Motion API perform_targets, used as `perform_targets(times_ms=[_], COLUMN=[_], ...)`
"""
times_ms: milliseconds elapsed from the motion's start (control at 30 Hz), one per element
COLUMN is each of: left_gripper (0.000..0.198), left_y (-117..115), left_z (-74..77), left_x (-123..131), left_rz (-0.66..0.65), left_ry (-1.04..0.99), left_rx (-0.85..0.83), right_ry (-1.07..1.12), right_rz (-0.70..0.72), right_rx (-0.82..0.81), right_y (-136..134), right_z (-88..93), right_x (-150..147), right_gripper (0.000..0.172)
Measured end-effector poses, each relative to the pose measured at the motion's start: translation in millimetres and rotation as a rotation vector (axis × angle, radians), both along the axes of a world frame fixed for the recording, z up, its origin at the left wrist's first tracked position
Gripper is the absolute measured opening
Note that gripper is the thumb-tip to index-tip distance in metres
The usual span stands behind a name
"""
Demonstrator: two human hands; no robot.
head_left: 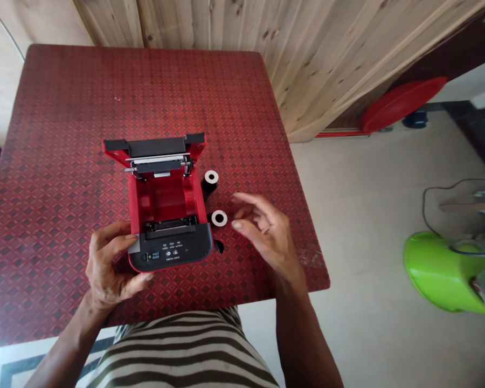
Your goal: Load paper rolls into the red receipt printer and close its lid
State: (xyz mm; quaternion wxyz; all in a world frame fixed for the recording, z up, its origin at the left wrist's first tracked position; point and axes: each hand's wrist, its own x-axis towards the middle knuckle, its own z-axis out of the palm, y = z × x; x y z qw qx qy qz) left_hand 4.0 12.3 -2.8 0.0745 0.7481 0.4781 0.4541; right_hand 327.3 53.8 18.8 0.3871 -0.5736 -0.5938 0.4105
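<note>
gripping red printer (165, 199), left hand (107, 264); right hand (264, 234) beside

The head camera looks forward and down from close above the left hand (109, 264) and right hand (264, 234). It faces a red patterned tabletop (145, 91) and pale wooden wall (210, 27).

A green plastic basin (440, 275) sits on the pale floor (359, 215).

Red printer (165, 199) with black front panel (172, 249) on a red diamond-patterned bench (145, 91), beside black-and-white rolls (209, 183); dark-and-cream striped shirt (178, 345) below.
</note>
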Motion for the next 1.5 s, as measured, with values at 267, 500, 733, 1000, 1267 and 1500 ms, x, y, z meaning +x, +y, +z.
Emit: perform_targets(times_ms=[267,500,733,1000,1267,1500], left_gripper=[0.049,0.054,0.051,0.053,0.052,0.052], left_y=[0,2,3,2,1,0], left_z=[-0.4,-2.1,1.8,2.7,3.6,2.7], left_x=[-1,-1,2,2,2,3], left_rz=[-0.004,-0.065,-0.060,-0.070,-0.064,-0.062], left_ry=[-0.004,-0.007,-0.002,0.029,0.060,0.063], left_rx=[-0.009,0.035,0.034,0.054,0.057,0.054], right_ry=[-0.142,-0.063,-0.003,0.331,0.401,0.466], right_rz=[0.193,0.142,0.025,-0.018,0.207,0.292], right_rx=[0.137,0.124,0.097,0.155,0.105,0.082], right_y=[60,74,73,55,27,17], right_z=[-10.4,-29.8,-28.7,42.9,78.5,73.3], right_x=[-11,-28,-26,-23,-59,-68], right_gripper=[0.065,0.033,0.024,0.031,0.022,0.031])
